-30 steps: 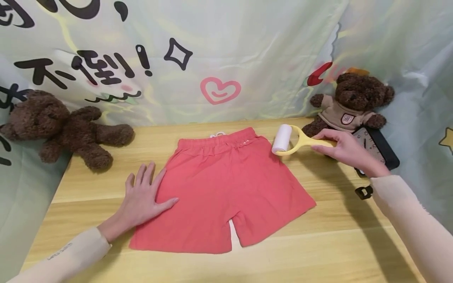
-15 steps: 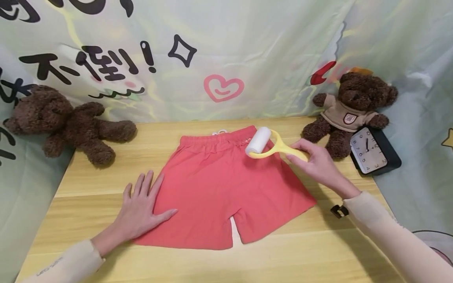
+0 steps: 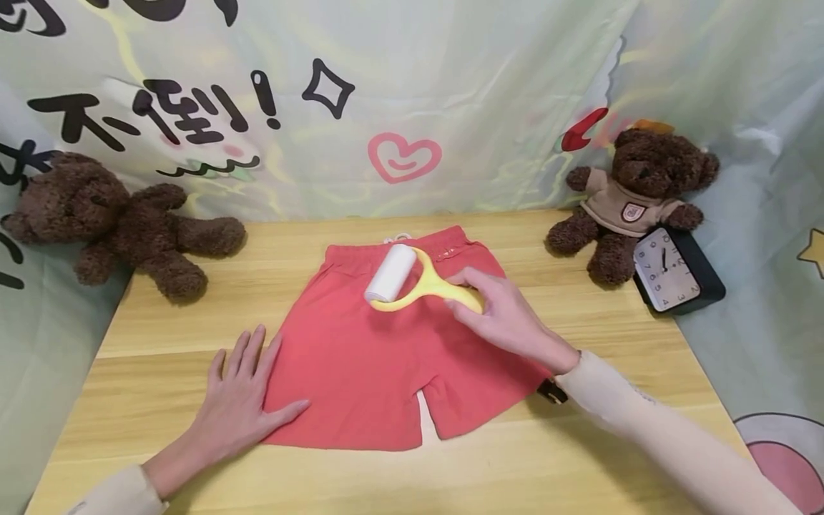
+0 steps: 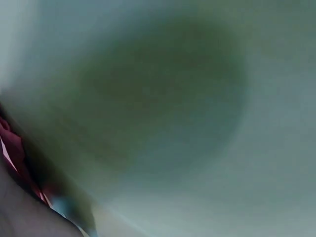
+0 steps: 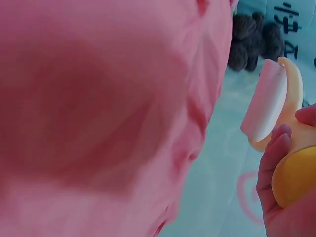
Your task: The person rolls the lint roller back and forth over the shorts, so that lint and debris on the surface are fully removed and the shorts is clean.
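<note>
Near the back edge of the wood-grain surface [image 3: 515,472], flat-laid red cloth shorts [image 3: 360,372] are apparently steadied by the spread left hand [image 3: 237,404]; a white cylindrical roller [image 3: 391,273] is angled over them by its yellow plastic handle [image 3: 433,285], gripped in the right hand [image 3: 508,315], likely keeping fingers clear.

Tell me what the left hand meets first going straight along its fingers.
Likely the backdrop: the left hand points across the tabletop between a brown bear and the red shorts, its thumb overlapping the shorts. Depth is unclear; it may brush their waistband.
</note>
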The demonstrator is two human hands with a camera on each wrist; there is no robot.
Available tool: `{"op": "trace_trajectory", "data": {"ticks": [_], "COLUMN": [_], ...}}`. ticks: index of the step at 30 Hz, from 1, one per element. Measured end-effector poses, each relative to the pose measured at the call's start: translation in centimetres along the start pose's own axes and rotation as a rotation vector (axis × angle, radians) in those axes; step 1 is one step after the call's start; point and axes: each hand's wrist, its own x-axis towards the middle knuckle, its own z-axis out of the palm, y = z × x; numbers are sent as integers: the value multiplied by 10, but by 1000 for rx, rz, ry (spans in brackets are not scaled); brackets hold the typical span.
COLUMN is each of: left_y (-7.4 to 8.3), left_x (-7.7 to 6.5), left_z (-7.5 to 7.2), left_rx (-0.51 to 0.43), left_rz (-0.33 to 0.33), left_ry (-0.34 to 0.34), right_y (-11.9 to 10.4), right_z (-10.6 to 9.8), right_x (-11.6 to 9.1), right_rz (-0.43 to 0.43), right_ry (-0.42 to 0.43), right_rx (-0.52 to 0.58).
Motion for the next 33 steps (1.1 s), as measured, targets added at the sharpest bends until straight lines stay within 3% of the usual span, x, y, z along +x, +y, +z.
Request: {"op": "trace_trajectory", "data": {"ticks": [19, 24, 33], "left_y": [-3, -3, -3], "left_x": [-29, -32, -32], "left_z": [0, 0, 0], "left_rx": [24, 19, 28], "left_rz": [-9, -4, -5], "left_ry": [12, 19, 18], "right_y": [-59, -63, -58], "right_z": [88, 104, 121], "right_x": [45, 53, 63], "right_rz": [-76, -86, -134], "right_ry": [-235, -287, -300], "right_rx": [28, -12, -49]}}
